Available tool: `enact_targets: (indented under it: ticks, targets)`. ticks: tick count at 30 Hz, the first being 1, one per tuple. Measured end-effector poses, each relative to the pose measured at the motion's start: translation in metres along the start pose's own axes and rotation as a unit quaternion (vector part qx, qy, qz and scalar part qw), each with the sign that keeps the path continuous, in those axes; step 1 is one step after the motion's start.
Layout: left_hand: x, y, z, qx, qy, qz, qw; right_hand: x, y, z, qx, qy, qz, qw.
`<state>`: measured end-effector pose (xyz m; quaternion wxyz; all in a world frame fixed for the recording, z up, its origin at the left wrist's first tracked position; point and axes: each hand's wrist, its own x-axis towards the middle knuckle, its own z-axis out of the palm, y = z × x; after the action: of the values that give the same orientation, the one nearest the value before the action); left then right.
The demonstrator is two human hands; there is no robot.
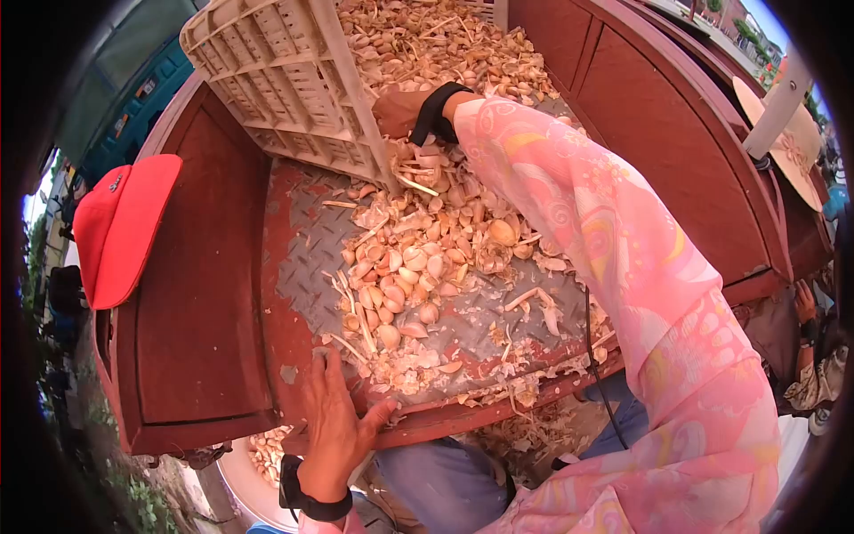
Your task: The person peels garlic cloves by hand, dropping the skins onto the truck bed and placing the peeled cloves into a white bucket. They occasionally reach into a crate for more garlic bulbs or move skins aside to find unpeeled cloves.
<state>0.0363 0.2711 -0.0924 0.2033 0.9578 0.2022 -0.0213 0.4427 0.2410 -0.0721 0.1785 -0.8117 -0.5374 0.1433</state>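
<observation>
My left hand (336, 427) rests with fingers spread at the front edge of the red metal truck bed (294, 356), holding nothing. Garlic cloves (405, 276) and dry skins lie in a heap on the patterned floor just beyond it. My right hand (398, 114) reaches across the heap to the side of a tilted cream plastic crate (294, 89); its fingers are hidden behind the crate's edge. Stalks and peelings are scattered beneath my right wrist.
More garlic (454, 44) fills the back of the bed. Red side walls (676, 133) rise on both sides. A red cap (124, 231) hangs on the left wall. Below the edge stands a basin of cloves (240, 472). Another person's hand (805, 303) is at far right.
</observation>
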Motion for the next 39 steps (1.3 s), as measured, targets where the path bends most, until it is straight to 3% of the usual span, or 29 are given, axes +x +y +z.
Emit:
enact_targets:
  ticks: [2,4,7,8,12,13,16,18,21,23,25,27,29,31,33,34,36,39]
  targets:
    - [0.015,0.004,0.01,0.023,0.009,-0.009,1.0,-0.031,-0.018,-0.012,-0.01,-0.016,-0.021,1.0]
    - [0.025,0.02,0.013,0.039,-0.001,-0.032,0.999,-0.045,0.007,0.008,0.031,0.01,-0.043,0.999]
    - [0.035,0.044,0.025,0.026,0.008,0.0,1.0,-0.083,0.002,0.032,0.009,0.006,-0.041,0.999]
    - [0.038,0.051,0.033,-0.009,0.026,0.02,0.999,-0.096,0.001,0.041,-0.008,0.052,-0.087,0.995]
    - [0.049,0.087,0.062,0.015,0.009,0.019,1.0,-0.132,-0.003,0.051,-0.013,0.02,-0.174,0.985]
    - [0.054,0.089,0.068,0.021,0.042,0.036,0.998,-0.14,-0.005,0.05,0.008,0.019,-0.201,0.979]
    - [0.053,0.087,0.064,-0.009,0.08,0.075,0.994,-0.171,-0.022,0.039,0.041,0.023,-0.147,0.988]
    - [0.045,0.084,0.057,-0.075,0.13,0.095,0.984,-0.193,-0.036,0.03,-0.027,0.102,-0.11,0.988]
    - [0.015,0.085,0.05,-0.08,0.186,0.107,0.973,-0.222,-0.052,0.019,-0.024,0.073,-0.086,0.993]
    - [-0.007,0.09,0.053,-0.086,0.226,0.123,0.962,-0.246,-0.06,0.02,-0.038,0.122,-0.102,0.987]
    - [-0.025,0.094,0.058,-0.125,0.236,0.163,0.95,-0.275,-0.079,0.012,0.051,0.013,0.031,0.998]
    - [-0.034,0.102,0.072,-0.133,0.265,0.169,0.94,-0.298,-0.071,0.035,0.076,0.052,0.004,0.996]
    - [-0.035,0.11,0.083,-0.274,0.188,0.136,0.933,-0.315,-0.061,0.061,0.087,0.096,-0.041,0.991]
    - [-0.021,0.125,0.088,-0.262,0.197,0.125,0.936,-0.326,-0.063,0.074,0.05,0.121,-0.044,0.99]
    - [0.002,0.141,0.086,-0.155,0.235,0.221,0.934,-0.328,-0.065,0.075,0.035,0.112,-0.043,0.992]
    - [0.014,0.145,0.09,-0.149,0.236,0.219,0.935,-0.327,-0.065,0.075,0.047,0.113,-0.026,0.992]
    - [0.033,0.152,0.093,0.011,0.213,0.248,0.945,-0.323,-0.063,0.073,0.077,0.128,-0.025,0.988]
    - [0.043,0.159,0.093,0.007,0.166,0.2,0.966,-0.323,-0.054,0.074,0.131,0.154,-0.025,0.979]
